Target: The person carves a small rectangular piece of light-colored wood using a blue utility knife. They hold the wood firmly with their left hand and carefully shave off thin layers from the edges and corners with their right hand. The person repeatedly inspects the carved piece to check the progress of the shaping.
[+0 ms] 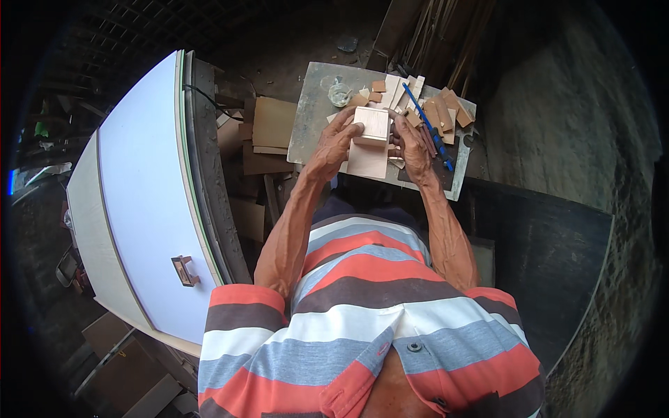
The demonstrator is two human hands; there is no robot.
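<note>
My left hand grips the left side of a small pale wooden box-like block, its thumb on the block. At its other side, my right hand has bent fingers holding it. A flat pale wooden piece lies below the block, toward me. Both hands are over a worn grey work board. Around them lie pale strips, brown wood offcuts, a long blue-and-black tool and a clear container.
A large white panel with a small metal piece on it stands at the left. Brown sheet offcuts are stacked beside the board. A dark panel lies at the right, with upright timber strips behind.
</note>
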